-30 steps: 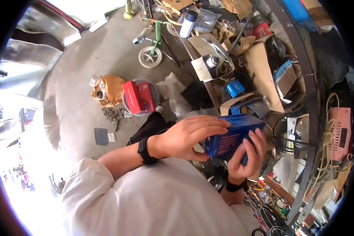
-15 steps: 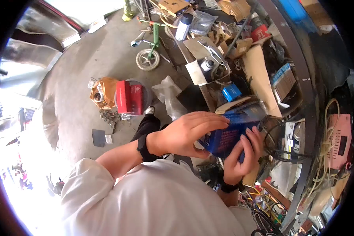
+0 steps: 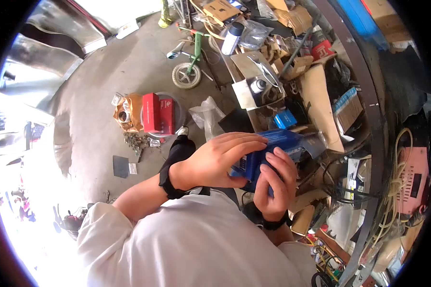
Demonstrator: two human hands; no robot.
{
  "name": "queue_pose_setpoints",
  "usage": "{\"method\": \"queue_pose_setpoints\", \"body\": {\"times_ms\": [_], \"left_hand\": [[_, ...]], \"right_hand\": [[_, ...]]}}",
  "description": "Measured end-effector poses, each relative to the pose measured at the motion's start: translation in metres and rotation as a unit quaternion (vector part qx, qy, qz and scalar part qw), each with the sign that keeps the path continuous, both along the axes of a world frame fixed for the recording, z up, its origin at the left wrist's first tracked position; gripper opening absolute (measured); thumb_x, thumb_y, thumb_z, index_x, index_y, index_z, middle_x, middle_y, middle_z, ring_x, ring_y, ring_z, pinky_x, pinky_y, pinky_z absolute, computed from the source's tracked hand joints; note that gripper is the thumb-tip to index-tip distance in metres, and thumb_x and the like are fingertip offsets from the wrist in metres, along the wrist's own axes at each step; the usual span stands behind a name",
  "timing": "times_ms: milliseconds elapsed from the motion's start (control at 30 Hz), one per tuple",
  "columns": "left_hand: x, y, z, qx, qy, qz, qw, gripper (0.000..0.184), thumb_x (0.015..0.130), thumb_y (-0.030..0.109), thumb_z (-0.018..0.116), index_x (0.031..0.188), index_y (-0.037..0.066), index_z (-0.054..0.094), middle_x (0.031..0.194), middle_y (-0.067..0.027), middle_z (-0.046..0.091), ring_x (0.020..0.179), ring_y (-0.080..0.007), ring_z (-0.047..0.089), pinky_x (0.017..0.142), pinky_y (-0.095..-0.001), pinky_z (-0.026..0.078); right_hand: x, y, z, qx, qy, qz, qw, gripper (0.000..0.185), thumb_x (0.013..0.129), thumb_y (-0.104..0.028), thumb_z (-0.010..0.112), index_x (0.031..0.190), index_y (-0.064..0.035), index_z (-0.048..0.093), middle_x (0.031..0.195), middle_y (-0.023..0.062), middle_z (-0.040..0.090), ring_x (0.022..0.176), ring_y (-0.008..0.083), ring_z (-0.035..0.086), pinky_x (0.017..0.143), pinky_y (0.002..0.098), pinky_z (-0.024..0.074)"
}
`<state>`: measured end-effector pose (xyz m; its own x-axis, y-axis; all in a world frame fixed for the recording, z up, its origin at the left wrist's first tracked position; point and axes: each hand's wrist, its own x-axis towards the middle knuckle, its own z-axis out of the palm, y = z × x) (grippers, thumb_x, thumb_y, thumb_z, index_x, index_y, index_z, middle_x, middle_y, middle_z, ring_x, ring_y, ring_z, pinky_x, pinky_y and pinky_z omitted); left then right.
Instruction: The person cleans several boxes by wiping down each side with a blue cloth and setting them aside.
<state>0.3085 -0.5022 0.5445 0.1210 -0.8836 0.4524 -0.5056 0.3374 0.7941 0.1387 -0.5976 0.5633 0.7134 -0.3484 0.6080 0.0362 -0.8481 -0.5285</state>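
So there's a big junk-covered bench [image 3: 361, 62] beyond and to the right of the blue box [image 3: 255, 166] this person's holding up in front of their shirt. A little green bike [image 3: 196, 53] is on the floor, well beyond the box and to its left. The pink slotted case [image 3: 413, 165] is well off to its right. Left of it on the floor there's a grey tub [image 3: 181, 115] with two red boxes [image 3: 151, 113] on top. Left hand [image 3: 210, 161] pinches the box's left end, fingers over the top, thumb lower down. Right hand [image 3: 274, 185] has its fingers pressed on the right side; can't tell how far underneath it wraps. Just past the box sits a small bright-blue carton [image 3: 285, 119].
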Motion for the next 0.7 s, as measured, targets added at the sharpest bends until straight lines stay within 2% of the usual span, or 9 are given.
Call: {"method": "queue_pose_setpoints", "body": {"times_ms": [167, 333, 467, 533, 700], "left_hand": [[0.009, 0.002, -0.003, -0.006, 0.020, 0.022, 1.000, 0.073, 0.060, 0.012, 0.084, 0.124, 0.000, 0.052, 0.129, -0.0188, 0.058, 0.117, -0.0360, 0.058, 0.097, -0.0438, 0.047], [0.007, -0.030, -0.010, -0.038, 0.054, -0.067, 0.996, 0.074, 0.061, 0.012, 0.083, 0.126, 0.001, 0.051, 0.129, -0.0178, 0.057, 0.118, -0.0355, 0.057, 0.098, -0.0436, 0.047], [0.008, -0.044, -0.024, -0.021, 0.074, -0.143, 0.987, 0.074, 0.061, 0.014, 0.081, 0.127, 0.001, 0.051, 0.130, -0.0179, 0.056, 0.119, -0.0352, 0.056, 0.100, -0.0441, 0.046], [0.012, -0.049, -0.032, -0.017, 0.086, -0.160, 0.983, 0.072, 0.061, 0.014, 0.078, 0.126, 0.001, 0.050, 0.130, -0.0176, 0.056, 0.119, -0.0341, 0.055, 0.101, -0.0433, 0.044], [0.041, -0.040, -0.037, 0.022, 0.100, -0.147, 0.984, 0.073, 0.062, 0.013, 0.082, 0.126, 0.000, 0.051, 0.131, -0.0180, 0.056, 0.119, -0.0358, 0.056, 0.100, -0.0443, 0.046]], "right_hand": [[0.016, -0.003, 0.009, -0.013, 0.010, 0.025, 1.000, 0.027, 0.083, 0.004, 0.062, 0.109, -0.0025, 0.063, 0.118, 0.0154, 0.060, 0.111, 0.0367, 0.059, 0.094, 0.0444, 0.0500], [-0.004, -0.006, 0.012, -0.041, 0.065, -0.073, 0.994, 0.027, 0.082, 0.005, 0.062, 0.108, -0.0033, 0.062, 0.117, 0.0153, 0.059, 0.112, 0.0375, 0.059, 0.093, 0.0444, 0.0498], [-0.008, 0.004, 0.008, -0.042, 0.098, -0.150, 0.983, 0.026, 0.083, 0.006, 0.060, 0.107, -0.0028, 0.063, 0.117, 0.0154, 0.060, 0.111, 0.0379, 0.059, 0.092, 0.0449, 0.0498], [-0.003, 0.007, 0.006, -0.035, 0.110, -0.174, 0.978, 0.026, 0.083, 0.006, 0.060, 0.107, -0.0026, 0.063, 0.117, 0.0157, 0.060, 0.111, 0.0382, 0.059, 0.092, 0.0450, 0.0499], [0.027, 0.010, -0.002, 0.007, 0.118, -0.164, 0.979, 0.026, 0.082, 0.006, 0.061, 0.106, -0.0023, 0.063, 0.116, 0.0157, 0.061, 0.111, 0.0382, 0.059, 0.093, 0.0449, 0.0499]]}}
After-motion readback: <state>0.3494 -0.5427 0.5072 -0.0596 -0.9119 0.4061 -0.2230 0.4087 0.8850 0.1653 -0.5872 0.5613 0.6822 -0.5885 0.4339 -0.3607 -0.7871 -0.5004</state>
